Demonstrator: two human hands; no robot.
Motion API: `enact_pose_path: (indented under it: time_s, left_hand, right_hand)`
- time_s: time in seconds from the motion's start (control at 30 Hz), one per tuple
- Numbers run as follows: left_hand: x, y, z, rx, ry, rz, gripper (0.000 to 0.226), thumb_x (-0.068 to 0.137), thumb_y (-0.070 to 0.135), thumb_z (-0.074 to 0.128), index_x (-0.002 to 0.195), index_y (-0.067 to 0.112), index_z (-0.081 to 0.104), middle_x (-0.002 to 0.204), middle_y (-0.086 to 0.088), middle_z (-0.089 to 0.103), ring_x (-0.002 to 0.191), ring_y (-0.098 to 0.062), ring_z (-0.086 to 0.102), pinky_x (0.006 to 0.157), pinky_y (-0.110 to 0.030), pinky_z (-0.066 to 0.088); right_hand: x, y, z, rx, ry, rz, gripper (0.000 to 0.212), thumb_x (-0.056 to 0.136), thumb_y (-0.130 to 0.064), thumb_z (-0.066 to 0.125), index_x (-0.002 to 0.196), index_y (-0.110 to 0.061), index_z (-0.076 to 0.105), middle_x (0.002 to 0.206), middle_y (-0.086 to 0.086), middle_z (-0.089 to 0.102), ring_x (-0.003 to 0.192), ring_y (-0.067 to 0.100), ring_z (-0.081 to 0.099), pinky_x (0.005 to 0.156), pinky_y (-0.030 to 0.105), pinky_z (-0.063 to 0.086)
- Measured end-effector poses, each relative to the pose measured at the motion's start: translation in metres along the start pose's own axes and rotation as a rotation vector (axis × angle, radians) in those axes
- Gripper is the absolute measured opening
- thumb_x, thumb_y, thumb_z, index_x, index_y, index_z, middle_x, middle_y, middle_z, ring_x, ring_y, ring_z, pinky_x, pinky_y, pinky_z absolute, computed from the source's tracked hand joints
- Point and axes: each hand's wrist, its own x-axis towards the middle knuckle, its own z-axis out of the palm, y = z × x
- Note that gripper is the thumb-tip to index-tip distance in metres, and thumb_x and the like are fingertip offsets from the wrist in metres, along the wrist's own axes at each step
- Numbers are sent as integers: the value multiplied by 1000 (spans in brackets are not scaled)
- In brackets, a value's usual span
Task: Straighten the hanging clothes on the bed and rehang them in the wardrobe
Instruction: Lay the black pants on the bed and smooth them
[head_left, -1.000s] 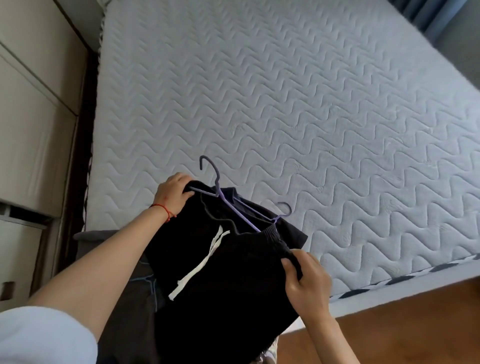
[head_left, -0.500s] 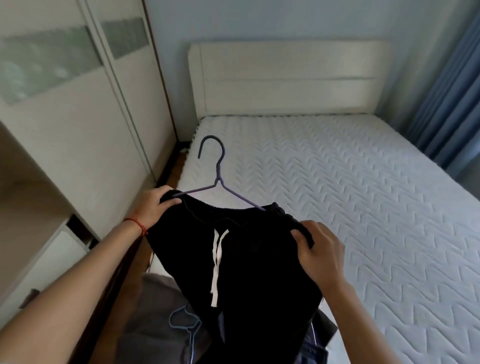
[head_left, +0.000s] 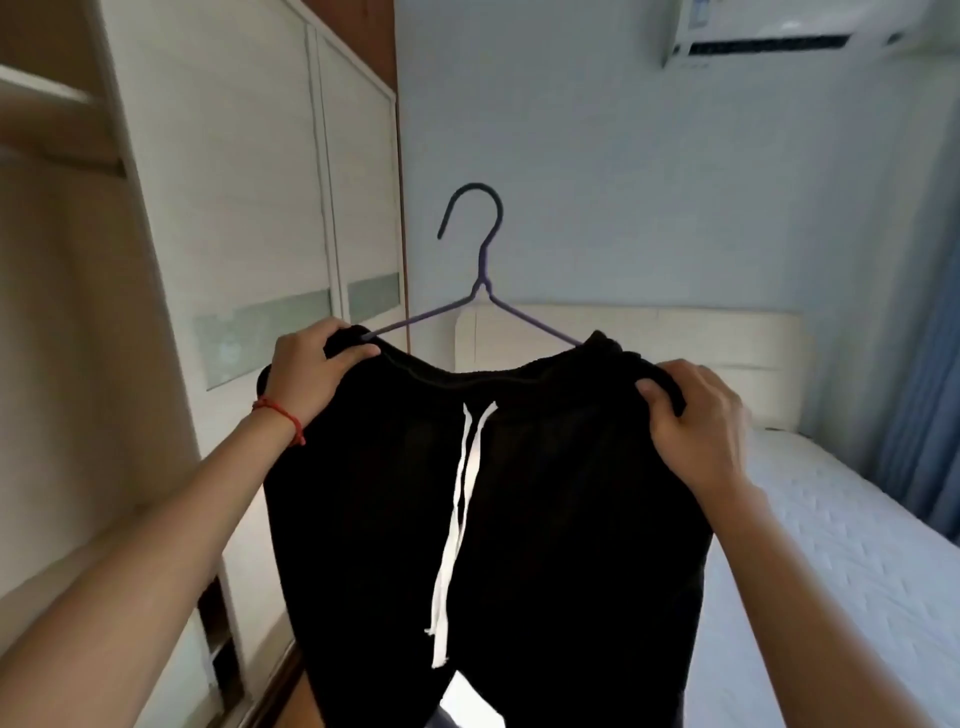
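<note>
- Head camera looks forward at a pair of black trousers (head_left: 519, 519) held up at chest height, between the person and the far wall, with the bed (head_left: 831, 545) low on the right and the wardrobe (head_left: 249, 208) on the left.
- Left hand (head_left: 306, 374) is clamped on the left end of the waistband, thumb on the near side and fingers curled over the top, just where the left arm of the purple hanger (head_left: 480, 280) goes into the cloth.
- Right hand (head_left: 696, 421) is closed on the right end of the waistband in the same way; the two hands are well apart, which pulls the band taut and lets the legs fall straight.
- Between the hands the waistband sags a little, and the white drawstring (head_left: 457, 519) hangs down the middle of the front, so the garment looks roughly centred.
- Hook of the hanger stands upright above the waistband, free of both hands; whether the hanger's ends sit properly inside the band is hidden by the cloth and fingers.
- Judging by this, the trousers are being evened out on the hanger; the rehanging is not yet done.
- Wardrobe's sliding doors are shut in the middle, with an open section at the far left edge, likely the place for the hook.
- One risk: the band may slip off an arm of the hanger once a hand lets go.
</note>
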Motion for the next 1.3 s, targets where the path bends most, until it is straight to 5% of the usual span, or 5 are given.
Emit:
enact_pose_path:
  time_s: [0.17, 0.4, 0.57, 1.1, 1.3]
  left_hand:
    - [39, 50, -14, -49, 110, 89, 33, 77, 35, 69, 99, 10, 68, 97, -11, 71, 86, -14, 58, 73, -10, 34]
    - [94, 131, -21, -130, 190, 309, 42, 77, 42, 68, 101, 8, 67, 99, -16, 70, 96, -29, 63, 87, -34, 47]
    - [100, 180, 9, -187, 155, 415, 45, 77, 46, 66, 100, 8, 67, 97, -16, 70, 93, -32, 63, 83, -39, 48]
    - [-17, 377, 126, -534, -41, 431, 44, 76, 49, 65, 99, 13, 67, 96, -13, 72, 94, -31, 64, 80, -31, 43]
    - [-94, 471, 162, -590, -96, 409, 43, 75, 50, 65, 97, 13, 67, 93, -12, 72, 92, -31, 63, 80, -32, 41]
  right_hand:
    - [56, -16, -38, -63, 140, -72, 18, 86, -24, 55, 89, -9, 64, 85, 11, 67, 83, 32, 60, 67, 33, 41]
    - [93, -16, -100, -168, 288, -51, 19, 87, -28, 50, 88, -12, 61, 84, 6, 65, 73, 19, 53, 67, 28, 33]
    - [83, -3, -150, -283, 373, 16, 21, 85, -28, 49, 86, -11, 61, 85, 8, 65, 81, 29, 59, 69, 32, 39]
    - [-1, 39, -391, -576, 403, 139, 36, 85, -29, 35, 109, -16, 58, 108, 4, 65, 97, 24, 56, 77, 28, 32]
    - [-34, 76, -502, -723, 327, 206, 30, 89, -47, 51, 106, -24, 58, 107, -1, 65, 98, 22, 59, 79, 28, 35]
